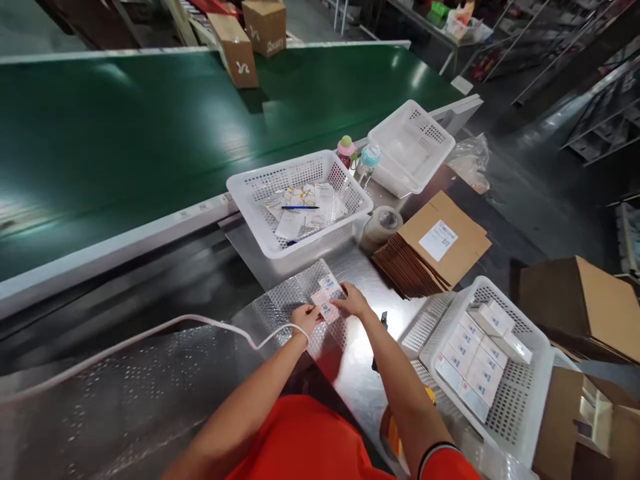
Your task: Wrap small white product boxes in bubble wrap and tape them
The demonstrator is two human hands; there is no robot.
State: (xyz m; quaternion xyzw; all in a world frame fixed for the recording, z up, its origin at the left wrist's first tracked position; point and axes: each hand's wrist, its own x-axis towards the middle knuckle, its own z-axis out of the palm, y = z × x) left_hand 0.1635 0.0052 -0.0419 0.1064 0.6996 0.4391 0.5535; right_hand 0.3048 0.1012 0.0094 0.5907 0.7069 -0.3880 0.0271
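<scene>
Small white-and-pink printed boxes (326,308) lie together on a sheet of bubble wrap (287,293) at the front of the metal table. My left hand (306,319) grips their near left edge with closed fingers. From the right, my right hand (354,300) holds the same boxes, thumb toward their face. A white cord (200,320) runs in from the left and ends across my left wrist. Right of my forearm, similar small boxes (473,360) stand in rows in a white perforated basket (515,400).
Beyond my hands, a white basket (270,243) holds papers and a blue pen (300,207). A tape roll (383,223), stacked flat cardboard (425,247) and two bottles stand nearby. Cartons (237,53) sit on the green conveyor belt (150,133). A black cutter (384,320) lies beside my right forearm.
</scene>
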